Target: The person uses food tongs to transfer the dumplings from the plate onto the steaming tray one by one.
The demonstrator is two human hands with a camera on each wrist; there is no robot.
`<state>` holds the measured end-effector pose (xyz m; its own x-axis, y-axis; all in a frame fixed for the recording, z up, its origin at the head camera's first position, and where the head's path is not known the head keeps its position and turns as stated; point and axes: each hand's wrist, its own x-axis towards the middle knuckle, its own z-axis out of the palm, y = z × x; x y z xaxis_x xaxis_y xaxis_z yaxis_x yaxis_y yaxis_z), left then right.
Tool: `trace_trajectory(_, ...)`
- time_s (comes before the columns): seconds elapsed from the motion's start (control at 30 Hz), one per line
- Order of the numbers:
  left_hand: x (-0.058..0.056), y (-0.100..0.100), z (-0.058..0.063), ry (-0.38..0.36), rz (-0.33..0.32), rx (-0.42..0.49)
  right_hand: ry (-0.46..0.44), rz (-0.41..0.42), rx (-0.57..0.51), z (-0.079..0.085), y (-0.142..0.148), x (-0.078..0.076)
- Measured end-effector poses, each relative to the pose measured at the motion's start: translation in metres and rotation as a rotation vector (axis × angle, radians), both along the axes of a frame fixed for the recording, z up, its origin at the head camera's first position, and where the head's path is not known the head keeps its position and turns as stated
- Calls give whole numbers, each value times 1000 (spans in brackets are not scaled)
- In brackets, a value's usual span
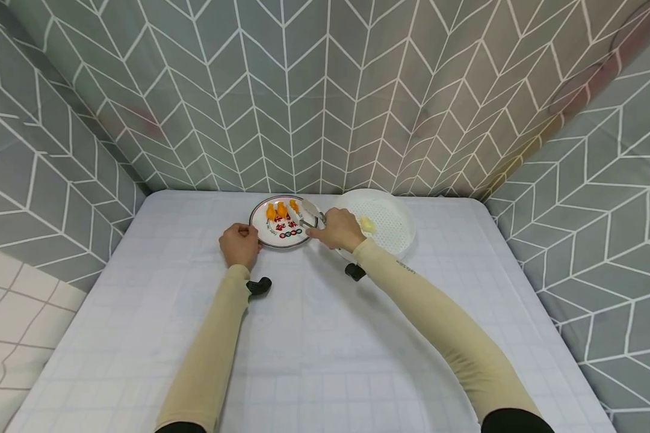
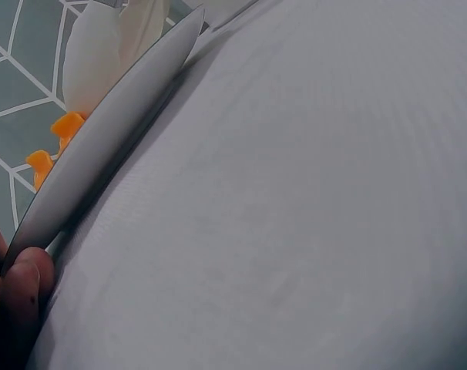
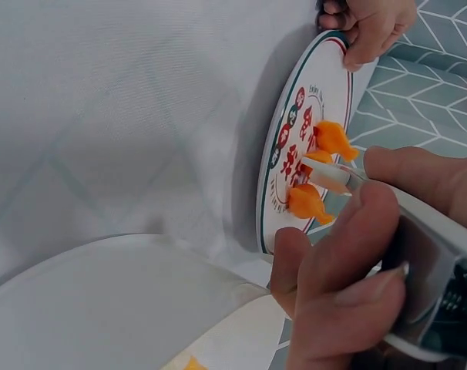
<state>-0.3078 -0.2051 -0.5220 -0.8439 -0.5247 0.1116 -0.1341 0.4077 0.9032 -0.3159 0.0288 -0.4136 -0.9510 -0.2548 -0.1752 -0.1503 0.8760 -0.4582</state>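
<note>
In the head view my left hand (image 1: 240,245) pinches the left rim of a round white plate (image 1: 281,240) with dark edge lines and red print. The left wrist view shows the plate edge-on, with fingertips (image 2: 33,270) at its rim. Small orange pieces (image 1: 281,210) with flared ends lie on the plate. My right hand (image 1: 338,230) grips a pair of tongs (image 1: 310,208) over the plate's right side. In the right wrist view a pale tong tip (image 3: 326,173) overlaps the orange pieces (image 3: 307,202); I cannot tell whether it holds one.
Right of the plate stands a round white perforated tray (image 1: 401,225) with a pale yellow piece (image 1: 366,224) in it. Both stand at the back of a table (image 1: 303,337) under a white cloth. A grey patterned curtain (image 1: 303,96) hangs behind.
</note>
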Motion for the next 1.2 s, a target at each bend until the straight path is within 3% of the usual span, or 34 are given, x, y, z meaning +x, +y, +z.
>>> trace_trajectory(0.23,3,3,-3,-15,12,8,-15,9,41,-6,-4,-4)
trace_trajectory(0.63,2,3,-1,17,3,7,97,45,67,-8,-2,-5)
trace_trajectory(0.87,-1,2,-1,-19,7,7,10,39,13,-3,3,-7)
trace_trajectory(1.2,-1,1,1,-11,10,9,-62,50,-24,12,10,-7)
